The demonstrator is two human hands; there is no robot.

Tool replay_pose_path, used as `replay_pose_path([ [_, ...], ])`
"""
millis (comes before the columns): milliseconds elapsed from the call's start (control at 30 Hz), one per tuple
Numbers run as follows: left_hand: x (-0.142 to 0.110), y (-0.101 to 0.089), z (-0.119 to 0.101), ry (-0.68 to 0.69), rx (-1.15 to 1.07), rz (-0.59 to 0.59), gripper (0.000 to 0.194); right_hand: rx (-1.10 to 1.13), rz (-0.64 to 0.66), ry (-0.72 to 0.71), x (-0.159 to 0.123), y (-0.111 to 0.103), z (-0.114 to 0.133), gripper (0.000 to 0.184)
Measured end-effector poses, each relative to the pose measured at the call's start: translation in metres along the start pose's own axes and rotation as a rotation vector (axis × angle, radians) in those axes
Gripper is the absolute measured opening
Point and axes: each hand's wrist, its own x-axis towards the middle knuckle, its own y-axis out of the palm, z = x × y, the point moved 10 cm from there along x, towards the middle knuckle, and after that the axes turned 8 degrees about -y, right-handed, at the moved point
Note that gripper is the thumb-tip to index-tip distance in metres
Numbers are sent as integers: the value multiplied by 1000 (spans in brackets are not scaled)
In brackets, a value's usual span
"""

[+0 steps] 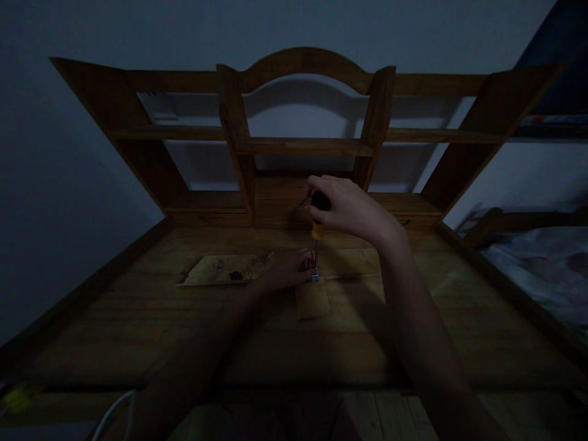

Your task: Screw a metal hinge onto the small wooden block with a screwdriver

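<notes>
My right hand [342, 205] is wrapped around a screwdriver [317, 231] with a black and yellow handle. Its shaft stands upright, with the tip down at a small metal hinge [315, 275]. The closed fingers of my left hand [294, 268] press at the hinge's left side, partly hiding it and the foot of the shaft. The hinge sits at the far edge of a small wooden piece [312, 300]. Beyond it a longer thin board with dark knots [220, 269] lies crosswise, its middle covered by my left hand.
The wooden desk top [151, 331] has raised side edges. At its back stands a wooden shelf unit [305, 147] with several compartments. A white cable [114, 411] and a blurred yellow thing [17, 399] are at lower left. Bedding [542, 263] shows at right. The light is dim.
</notes>
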Motion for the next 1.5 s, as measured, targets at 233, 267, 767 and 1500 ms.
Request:
replay_pose_path([
  [233, 0, 1, 2, -12, -16, -15, 8, 32, -31, 0, 0, -2, 3, 30],
  [267, 0, 0, 1, -6, -17, -19, 8, 22, -35, 7, 0, -2, 2, 27],
  [767, 1, 1, -1, 5, -4, 5, 6, 45, -48, 18, -1, -2, 2, 30],
  [1500, 1, 1, -1, -27, 4, 8, 4, -53, -9, 84, -3, -2, -7, 34],
])
